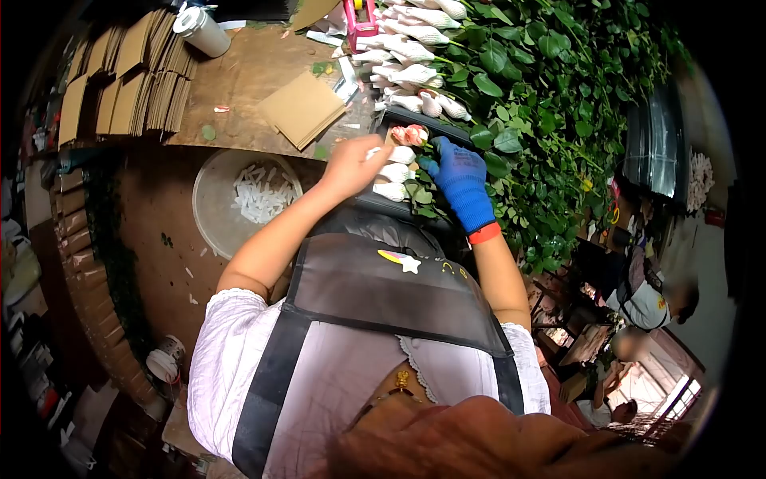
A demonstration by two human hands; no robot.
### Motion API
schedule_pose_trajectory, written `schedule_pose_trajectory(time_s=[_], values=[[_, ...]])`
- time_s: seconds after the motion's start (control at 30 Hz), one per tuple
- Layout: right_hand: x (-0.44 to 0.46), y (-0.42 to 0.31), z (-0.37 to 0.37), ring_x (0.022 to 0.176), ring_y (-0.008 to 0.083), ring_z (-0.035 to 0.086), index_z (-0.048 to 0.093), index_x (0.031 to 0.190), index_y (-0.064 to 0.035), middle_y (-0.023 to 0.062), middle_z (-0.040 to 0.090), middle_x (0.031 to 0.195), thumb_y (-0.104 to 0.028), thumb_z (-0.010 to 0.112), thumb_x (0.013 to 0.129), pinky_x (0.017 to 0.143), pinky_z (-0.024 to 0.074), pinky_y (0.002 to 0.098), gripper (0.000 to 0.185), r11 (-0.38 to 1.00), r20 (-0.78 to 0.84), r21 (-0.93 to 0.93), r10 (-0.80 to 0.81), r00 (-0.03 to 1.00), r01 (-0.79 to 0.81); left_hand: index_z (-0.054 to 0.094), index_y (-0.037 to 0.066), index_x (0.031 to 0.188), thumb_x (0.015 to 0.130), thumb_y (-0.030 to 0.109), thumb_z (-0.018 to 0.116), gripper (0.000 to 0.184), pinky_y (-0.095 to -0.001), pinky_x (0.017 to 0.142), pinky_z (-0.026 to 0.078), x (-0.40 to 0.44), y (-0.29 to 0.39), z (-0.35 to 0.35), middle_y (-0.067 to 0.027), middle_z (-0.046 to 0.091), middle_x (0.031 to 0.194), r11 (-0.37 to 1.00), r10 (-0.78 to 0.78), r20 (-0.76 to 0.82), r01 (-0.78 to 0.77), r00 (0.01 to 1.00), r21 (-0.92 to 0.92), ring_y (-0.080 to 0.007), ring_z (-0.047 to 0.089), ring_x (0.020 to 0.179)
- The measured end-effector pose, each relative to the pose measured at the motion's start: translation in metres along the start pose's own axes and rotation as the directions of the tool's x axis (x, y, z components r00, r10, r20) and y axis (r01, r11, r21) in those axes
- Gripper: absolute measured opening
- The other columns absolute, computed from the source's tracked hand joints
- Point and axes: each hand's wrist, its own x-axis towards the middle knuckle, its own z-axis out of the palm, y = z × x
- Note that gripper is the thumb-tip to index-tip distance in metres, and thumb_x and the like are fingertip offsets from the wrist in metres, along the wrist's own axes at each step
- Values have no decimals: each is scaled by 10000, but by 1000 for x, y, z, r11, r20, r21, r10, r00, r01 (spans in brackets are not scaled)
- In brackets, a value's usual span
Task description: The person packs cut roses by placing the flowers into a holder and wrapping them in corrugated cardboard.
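Note:
My left hand [355, 166], bare, is closed at the left edge of a dark box [385, 206], a small white piece showing at its fingertips. Beside those fingers lie several rosebuds in white net sleeves [396, 172] and an uncovered pink rose [409, 135]. A blue knit glove covers my right hand [461, 174], whose fingers are curled around a rose stem among the leaves just right of the buds. The glove hides most of that stem.
More sleeved rosebuds [411, 52] and a leafy heap [550, 96] fill the right. Cardboard pieces [302, 109], a white cup [201, 30] and a pink tape dispenser [361, 28] stand on the table. A bin [209, 209] holds white sleeves. Other people work at lower right.

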Motion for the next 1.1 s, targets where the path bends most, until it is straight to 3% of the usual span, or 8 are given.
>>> schedule_pose_trajectory(time_s=[0.17,0.23,0.3,0.43,0.57,0.73,0.83,1.1], values=[[-13,10,-3,850,296,691,561,1288,-154,122,721,930,-494,665,861,724,525,416,555,997,-38,74,-9,999,12,629,49,837,945,135,634,138,-231,623,431,-8,15,-55,5,633,822,835,-245,-118,148,962,-529,-53,513,686],[-32,6,-29,835,316,688,554,1344,-203,122,724,939,-480,639,889,737,529,425,539,982,-89,190,15,996,2,601,56,801,909,85,642,119,-227,614,433,-15,-14,-54,5,638,826,896,-33,-55,5,998,-445,-46,510,682],[-44,-9,-55,815,316,688,597,1275,-194,118,722,921,-458,632,900,724,530,420,460,974,-149,224,-5,989,39,556,31,774,868,165,718,230,-277,625,458,-22,-13,-54,-20,635,750,986,-167,154,168,974,3,-83,554,692],[-40,-23,-27,779,313,695,634,1027,-130,104,714,834,-342,615,904,677,521,441,246,981,15,130,-148,989,145,622,43,825,848,402,762,386,-383,647,476,-12,25,-24,-136,628,720,959,-156,206,98,966,267,-266,623,675],[-26,-22,15,785,313,683,556,956,-107,105,692,827,-329,641,887,661,508,447,247,997,101,-34,-67,993,70,690,60,891,914,387,675,328,-418,680,494,-12,10,-11,-155,672,776,989,0,244,-37,970,144,-345,656,752],[-26,-20,18,794,316,682,558,987,-111,114,694,846,-341,635,893,669,508,453,259,997,87,16,-72,994,71,645,12,891,991,260,629,268,-242,649,426,-27,-4,-17,52,596,802,973,-151,132,171,980,-158,-49,517,737],[-35,-12,15,790,316,680,568,1027,-126,110,692,844,-360,632,899,671,509,448,273,990,26,84,-115,993,112,628,28,845,970,201,643,214,-226,640,419,-27,8,-53,32,620,838,924,-203,-81,164,976,-347,-30,501,723],[-45,-21,-23,820,319,679,608,970,-126,112,688,835,-380,623,890,718,506,461,267,948,162,189,-287,944,256,698,61,941,849,446,748,399,-386,719,503,-17,24,-35,-163,683,787,956,-159,484,13,860,291,-318,675,756]])
